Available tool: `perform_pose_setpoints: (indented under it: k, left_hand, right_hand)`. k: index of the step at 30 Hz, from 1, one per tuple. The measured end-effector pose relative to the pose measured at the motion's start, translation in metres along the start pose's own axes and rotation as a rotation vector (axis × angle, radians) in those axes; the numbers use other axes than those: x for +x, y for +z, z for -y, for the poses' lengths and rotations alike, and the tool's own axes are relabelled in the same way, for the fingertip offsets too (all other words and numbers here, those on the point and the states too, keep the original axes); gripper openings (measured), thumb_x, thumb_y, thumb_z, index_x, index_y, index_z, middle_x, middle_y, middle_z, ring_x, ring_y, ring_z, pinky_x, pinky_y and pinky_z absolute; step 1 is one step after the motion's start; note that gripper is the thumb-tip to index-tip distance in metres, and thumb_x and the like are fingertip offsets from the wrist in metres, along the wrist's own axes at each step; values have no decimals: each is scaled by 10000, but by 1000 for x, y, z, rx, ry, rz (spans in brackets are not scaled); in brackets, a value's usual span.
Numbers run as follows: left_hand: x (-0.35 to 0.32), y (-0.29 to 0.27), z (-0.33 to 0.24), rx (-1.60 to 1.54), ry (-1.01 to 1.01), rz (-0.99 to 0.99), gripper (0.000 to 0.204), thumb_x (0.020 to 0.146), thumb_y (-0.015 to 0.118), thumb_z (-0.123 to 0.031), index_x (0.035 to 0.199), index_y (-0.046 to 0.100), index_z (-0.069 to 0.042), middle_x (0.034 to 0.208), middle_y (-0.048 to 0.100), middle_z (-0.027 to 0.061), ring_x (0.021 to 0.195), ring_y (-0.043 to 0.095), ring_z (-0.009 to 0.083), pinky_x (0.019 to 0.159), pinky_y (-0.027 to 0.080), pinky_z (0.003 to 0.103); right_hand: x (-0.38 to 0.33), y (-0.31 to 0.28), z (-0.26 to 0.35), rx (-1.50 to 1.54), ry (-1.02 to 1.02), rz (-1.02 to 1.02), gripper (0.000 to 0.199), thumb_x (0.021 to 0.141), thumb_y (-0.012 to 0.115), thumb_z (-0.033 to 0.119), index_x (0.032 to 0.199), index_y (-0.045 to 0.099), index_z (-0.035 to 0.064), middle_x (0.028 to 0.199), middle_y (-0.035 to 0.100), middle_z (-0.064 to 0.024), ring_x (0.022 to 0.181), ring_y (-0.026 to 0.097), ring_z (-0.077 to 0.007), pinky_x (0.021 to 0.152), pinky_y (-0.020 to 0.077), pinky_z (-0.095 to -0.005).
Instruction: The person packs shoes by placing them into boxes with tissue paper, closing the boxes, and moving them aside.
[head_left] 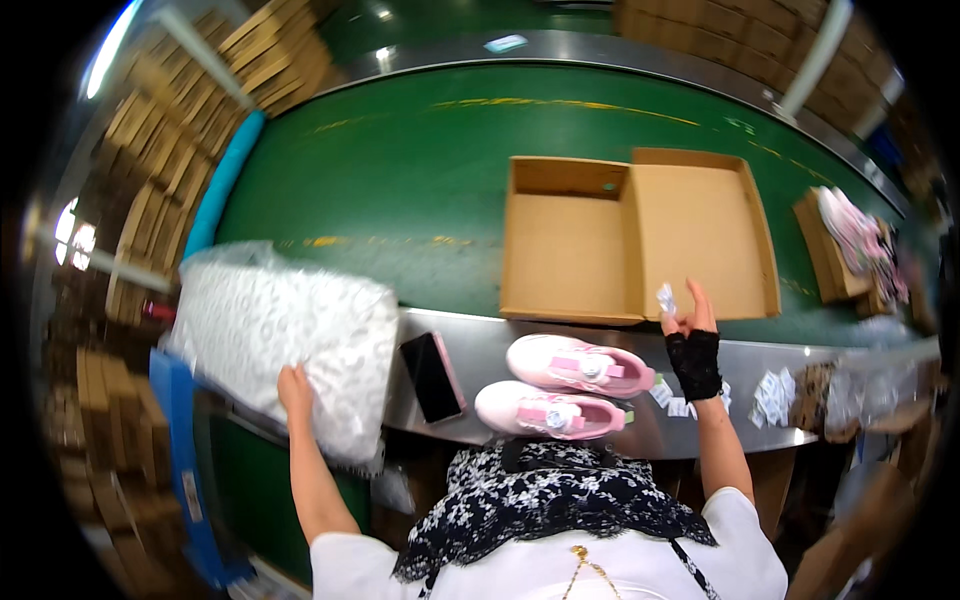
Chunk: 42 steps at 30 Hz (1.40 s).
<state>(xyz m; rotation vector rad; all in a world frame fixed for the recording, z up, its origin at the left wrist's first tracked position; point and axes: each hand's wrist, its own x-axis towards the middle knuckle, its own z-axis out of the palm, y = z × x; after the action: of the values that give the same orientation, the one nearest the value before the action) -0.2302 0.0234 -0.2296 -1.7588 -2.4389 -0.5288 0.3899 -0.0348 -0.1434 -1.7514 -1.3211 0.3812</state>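
Note:
My left hand [294,388] grips the near edge of a stack of white patterned tissue paper [285,335] at the left of the metal ledge. My right hand [690,330], in a black fingerless lace glove, holds a small white packet [666,298] over the near edge of an open brown cardboard shoebox [570,250], whose lid [705,235] lies open to the right. A pair of pink and white sneakers [560,390] lies on its side on the ledge just left of that hand.
A black phone [431,376] lies on the metal ledge [470,345] beside the sneakers. Several small white packets [770,395] lie at the right. Another box with pink shoes [850,245] sits on the green conveyor belt [400,170]. Stacked cardboard boxes [180,130] stand at the left and back.

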Motion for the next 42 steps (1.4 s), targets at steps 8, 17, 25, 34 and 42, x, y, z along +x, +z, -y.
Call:
perform_pose_setpoints:
  k: [8,17,25,34,42]
  left_hand:
    - [33,-169,-52,-401,-133,-329,252,868,467,-223,752,513,-4,707,564,114,617,558,217,551,436,327]
    - [-22,-141,-334,-1790,159,397,123,894,408,-125,874,503,-49,769,549,24,679,557,105,602,488,251]
    - [-33,-104,-463,-1939,191,806,201,912,391,-183,835,478,-19,767,596,107,680,605,183,634,515,317]
    - [-70,-94,-500,-1982,236,760,190,914,388,-166,828,442,-6,746,574,115,693,603,203,671,508,319]
    - [-56,-92,-489,-1369,773,279,399,800,596,-189,1110,440,6,1174,410,155,1162,364,249,900,331,383]
  right_hand:
    - [10,30,8,-39,-211,317,415,704,598,73,1100,482,30,1248,364,-154,813,539,-211,678,457,-317]
    - [0,72,98,588,-372,897,833,653,717,268,1297,252,15,1232,395,-164,1063,463,-228,915,362,-331]
    - [41,29,93,1397,328,375,428,822,508,106,1214,369,5,1123,507,-146,1009,520,-211,836,450,-323]
    - [6,17,56,361,-10,670,517,747,632,231,1163,429,1,1084,506,-96,1049,462,-186,895,370,-316]
    - [53,-15,30,412,242,-325,344,806,558,229,1065,523,5,968,561,-68,892,523,-145,785,420,-271]
